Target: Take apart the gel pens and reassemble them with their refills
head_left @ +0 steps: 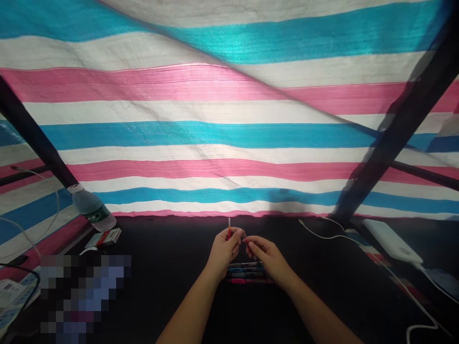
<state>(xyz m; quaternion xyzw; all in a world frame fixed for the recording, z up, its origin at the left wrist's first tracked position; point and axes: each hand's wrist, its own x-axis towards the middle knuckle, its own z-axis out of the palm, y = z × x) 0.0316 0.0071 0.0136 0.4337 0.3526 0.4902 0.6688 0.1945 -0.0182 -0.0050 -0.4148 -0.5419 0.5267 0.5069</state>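
Your left hand (224,251) and right hand (268,260) meet at the centre of the view, raised just above a row of marker pens (247,272) lying side by side on a black counter (333,296), a pink one nearest you. Your left grip is pressed together, pinching a slim red-and-white rod (229,230) that stands upright above your fingers. Your right grip is pinched between thumb and forefinger on a small dark piece (245,237), close beside the rod; it is too small to identify, and you cannot tell from this view whether the two pieces touch. To your left, a plastic water bottle (92,209) lies tilted at the counter's back edge, with a small red-and-white box (103,237) just below it. A pixelated patch (86,298) covers the lower left, and a white power strip (10,296) sits at the edge beyond it. To your right, a white power bank (390,241) rests with a white cable (330,234) running from the back of the counter. A pink, white and blue striped tarpaulin (215,129) hangs across the background, crossed by dark support poles (394,134).
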